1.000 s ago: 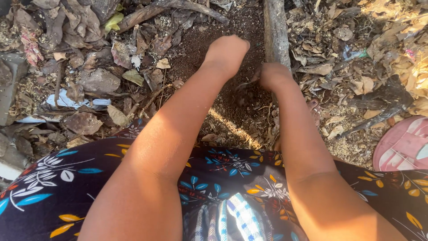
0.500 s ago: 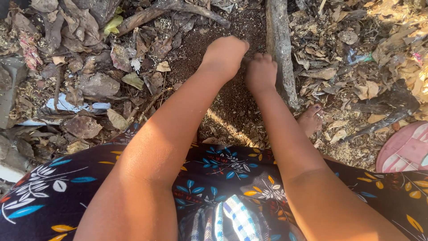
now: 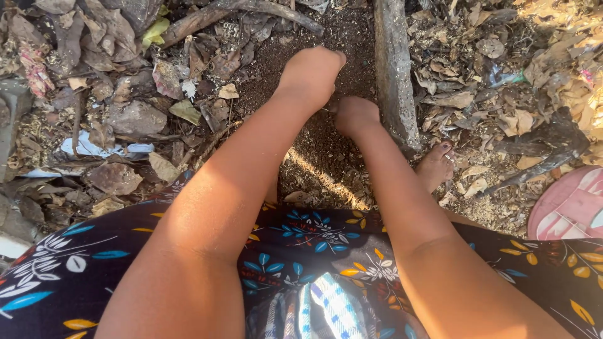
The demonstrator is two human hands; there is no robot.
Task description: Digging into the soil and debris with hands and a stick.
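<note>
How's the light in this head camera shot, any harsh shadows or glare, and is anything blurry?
Head view: hard sunlight falls from the right, washing out the pale dry leaves at the upper right; a bright streak crosses the dark brown soil patch below the hands; the left hand and right hand look sharp; the dark leaf-patterned fabric at the bottom is slightly soft.

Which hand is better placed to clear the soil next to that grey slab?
Probably the right hand: it rests on the dark soil just beside the grey slab. The left hand, curled on the soil, sits further from the slab.
</note>
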